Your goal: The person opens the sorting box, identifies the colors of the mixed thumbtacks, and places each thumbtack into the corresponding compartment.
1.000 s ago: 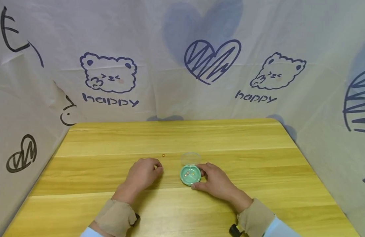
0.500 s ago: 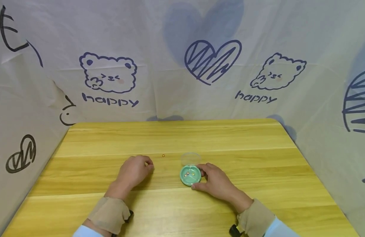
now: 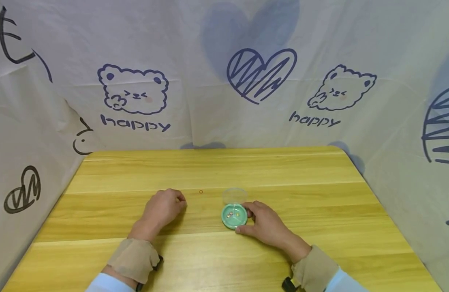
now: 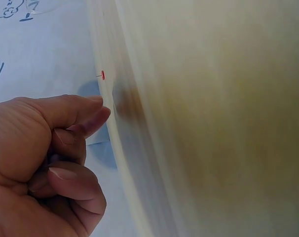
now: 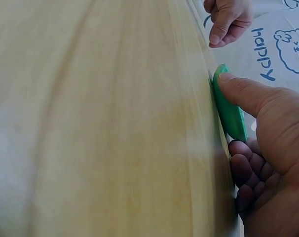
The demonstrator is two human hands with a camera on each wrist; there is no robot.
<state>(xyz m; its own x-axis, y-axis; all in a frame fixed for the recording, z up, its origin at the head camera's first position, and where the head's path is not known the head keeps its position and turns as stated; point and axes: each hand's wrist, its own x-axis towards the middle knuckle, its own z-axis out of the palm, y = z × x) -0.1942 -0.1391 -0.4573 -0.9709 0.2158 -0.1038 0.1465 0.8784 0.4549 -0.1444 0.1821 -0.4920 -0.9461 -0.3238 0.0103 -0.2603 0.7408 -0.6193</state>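
Observation:
My right hand [image 3: 268,225] holds a small round green case [image 3: 234,224] at its right side, thumb at the near rim and fingers behind. In the right wrist view the thumb presses on the green wall [image 5: 229,116]. The transparent lid [image 3: 234,196] is swung back, and several tiny shiny pieces [image 3: 229,214] lie inside. Left of the case, my left hand [image 3: 162,211] is low over the table, thumb and forefinger tips together, other fingers curled. Nothing shows between those tips. Just beyond it lies a tiny red stud [image 4: 103,75] with a thin pin, like a stud earring.
The wooden table [image 3: 301,170] has rounded far corners. White cloth [image 3: 195,113] with drawn bears and hearts hangs behind it and along both sides. Each wrist wears a beige wrap [image 3: 133,259] with a dark device by it.
My left hand has drawn back to the left, away from the case, and slightly farther from me. The right hand, the case and the red stud have stayed in place.

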